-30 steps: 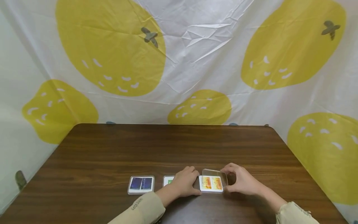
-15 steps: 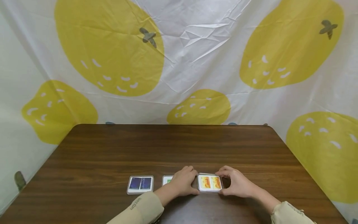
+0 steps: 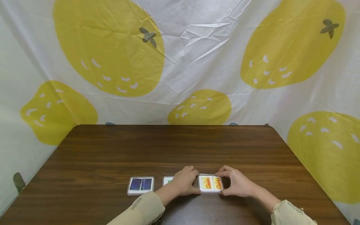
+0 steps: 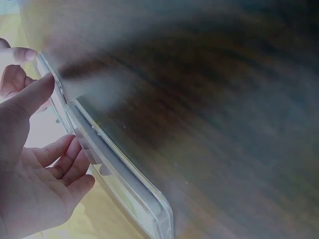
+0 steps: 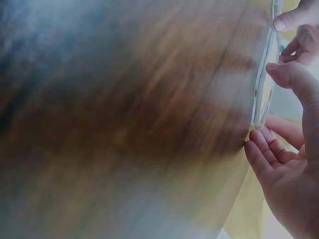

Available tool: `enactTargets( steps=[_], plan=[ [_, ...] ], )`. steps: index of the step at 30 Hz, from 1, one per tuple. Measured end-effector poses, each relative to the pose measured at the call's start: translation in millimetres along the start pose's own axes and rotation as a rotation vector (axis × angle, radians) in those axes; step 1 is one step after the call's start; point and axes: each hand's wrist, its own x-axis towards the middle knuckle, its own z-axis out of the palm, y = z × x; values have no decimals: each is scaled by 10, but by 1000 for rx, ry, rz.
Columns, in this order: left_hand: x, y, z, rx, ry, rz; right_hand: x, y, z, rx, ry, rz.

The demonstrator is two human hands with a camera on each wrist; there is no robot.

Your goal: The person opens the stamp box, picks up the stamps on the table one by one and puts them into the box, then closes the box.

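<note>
A flat clear plastic case (image 3: pixel 210 183) with two orange-and-yellow pictures on white lies on the table, its clear lid down. My left hand (image 3: pixel 183 183) holds its left side, thumb at the near corner and fingers at the far one. From the right, my right hand (image 3: pixel 238 183) grips the same case with thumb and fingertips. In the right wrist view the right thumb (image 5: pixel 281 74) lies along the case's near edge (image 5: pixel 260 82). A second case (image 3: pixel 167 179) with a green patch is mostly hidden behind the left hand; its edge (image 4: pixel 132 174) shows in the left wrist view.
A third clear case (image 3: pixel 140 185) with two dark blue pictures lies farther left. All sit near the front of a brown wood-grain table (image 3: pixel 168 147). Behind it hangs a white cloth (image 3: pixel 197 62) printed with yellow fruit.
The clear lid of the orange-picture case, tilted up in the right hand a second ago, has come down flat onto it. The right hand moved slightly left and down; the left stayed nearly still.
</note>
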Motion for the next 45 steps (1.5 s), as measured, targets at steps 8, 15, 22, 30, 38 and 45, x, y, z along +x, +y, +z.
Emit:
enactTargets(
  steps=[8, 15, 22, 30, 38, 45],
  plan=[
    [3, 31, 6, 37, 19, 11, 6, -17, -16, -89, -23, 4],
    [10, 62, -13, 62, 12, -7, 18, -29, -33, -122, -25, -33],
    [22, 97, -22, 80, 13, -20, 19, -20, -33, -107, -33, -27],
    [43, 122, -20, 79, 3, -32, -22, -8, -34, -58, -30, -5],
    [55, 144, -37, 100, -16, -44, -39, -12, -48, -39, -32, -4],
    [-68, 32, -219, 76, -37, -31, -47, 34, -179, 24, -5, 13]
  ],
)
